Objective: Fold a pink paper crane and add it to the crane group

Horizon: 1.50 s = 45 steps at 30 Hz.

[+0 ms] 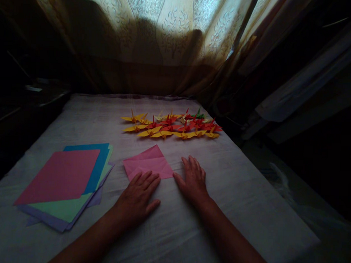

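Note:
A folded pink paper [149, 164] lies flat on the white cloth-covered table [225, 194] in front of me. My left hand [138, 197] rests palm down just below it, fingertips touching its near edge, fingers stretched flat. To the paper's right, my right hand [193, 180] lies flat on the cloth with its thumb near the paper's right corner. Neither hand holds anything.
A stack of coloured paper sheets [67, 181], pink on top over blue, green and lilac, lies at the left. Several folded paper cranes [172, 125], yellow, red and green, sit in rows further back. A patterned curtain [167, 39] hangs behind the table. Dark surroundings flank both sides.

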{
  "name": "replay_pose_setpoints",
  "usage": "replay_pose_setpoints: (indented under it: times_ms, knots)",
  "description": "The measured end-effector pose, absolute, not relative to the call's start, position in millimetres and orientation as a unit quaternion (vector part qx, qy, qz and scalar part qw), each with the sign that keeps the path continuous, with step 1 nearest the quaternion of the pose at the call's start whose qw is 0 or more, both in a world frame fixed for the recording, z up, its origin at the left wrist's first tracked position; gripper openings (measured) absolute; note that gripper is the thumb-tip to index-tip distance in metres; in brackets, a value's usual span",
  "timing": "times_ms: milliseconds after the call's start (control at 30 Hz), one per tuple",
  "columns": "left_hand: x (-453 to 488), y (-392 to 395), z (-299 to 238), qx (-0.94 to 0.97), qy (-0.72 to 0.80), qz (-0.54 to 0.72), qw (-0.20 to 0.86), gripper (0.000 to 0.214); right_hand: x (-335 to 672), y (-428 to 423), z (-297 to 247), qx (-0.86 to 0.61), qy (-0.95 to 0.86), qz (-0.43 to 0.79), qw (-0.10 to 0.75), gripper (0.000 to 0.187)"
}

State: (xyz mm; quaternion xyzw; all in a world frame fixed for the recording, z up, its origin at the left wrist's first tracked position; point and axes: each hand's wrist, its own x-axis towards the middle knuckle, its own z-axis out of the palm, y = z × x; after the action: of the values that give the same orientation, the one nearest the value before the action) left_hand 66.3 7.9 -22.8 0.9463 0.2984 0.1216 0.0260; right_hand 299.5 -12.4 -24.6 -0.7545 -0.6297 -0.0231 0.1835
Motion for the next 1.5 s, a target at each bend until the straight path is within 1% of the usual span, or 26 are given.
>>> replay_pose_setpoints:
  times_ms: [133,233,333,400,533,667,967,1167,1500]
  knots:
    - [67,9,-22,0.948,0.298,0.113,0.019,0.059,301,-13,-29,-0.747,-0.637,-0.029,0.191,0.049]
    - [67,10,-23,0.949,0.297,0.109,0.004,0.060,304,-11,-32,-0.728,-0.642,-0.027,0.241,0.039]
    - [67,10,-24,0.948,0.297,0.113,-0.004,0.060,308,-12,-32,-0.715,-0.635,-0.018,0.290,0.038]
    - [67,10,-25,0.947,0.298,0.118,-0.003,0.059,306,-13,-29,-0.709,-0.639,-0.023,0.296,0.037]
    - [67,10,-24,0.947,0.298,0.118,0.000,0.058,288,-13,-23,-0.695,-0.667,-0.029,0.268,0.042]
    - [69,9,-20,0.949,0.302,0.089,0.009,0.059,274,-11,-20,-0.713,-0.671,-0.010,0.204,0.049]
    - [66,9,-12,0.948,0.310,0.034,0.064,0.061,272,-12,-7,-0.738,-0.662,0.045,0.122,0.050]
    - [40,9,-8,0.947,0.315,0.021,0.060,0.063,271,-12,-6,-0.741,-0.660,0.043,0.119,0.050]
    - [-14,13,-4,0.943,0.331,0.031,-0.002,0.064,273,-13,-16,-0.730,-0.666,0.015,0.154,0.047]
